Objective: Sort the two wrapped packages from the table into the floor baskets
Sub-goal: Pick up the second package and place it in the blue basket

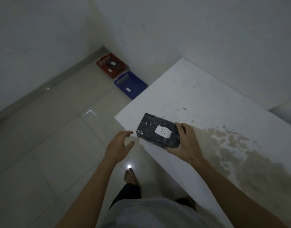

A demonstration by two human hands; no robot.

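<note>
dim room, pale glossy floor tiles (47,139) reflecting a small bright light spot, plain white walls meeting in a corner. white table (199,96) is taking up the right side, its top matte, speckled with dark marks and showing a large brownish patch toward the near edge.

right hand (184,142) is reaching forward over the table's near corner, arm extended, fingers wrapping the right end of a package (155,130), thumb on top, fingertips curling under the lower edge. package is rectangular, dark, wrapped in crinkled shiny plastic film, carrying a white paper label marked "b"; whether it is resting on the table or lifted just above it cannot be told.

left hand (120,143) is hovering just left of the package, palm turned toward it, fingers spread and loosely curved, holding nothing, not touching.

red basket (112,65) is sitting on the floor in the far corner, a dark package with a white label (112,63) lying inside it. blue basket (130,86) is sitting right beside it, nearer the table, white tag on its front.
</note>
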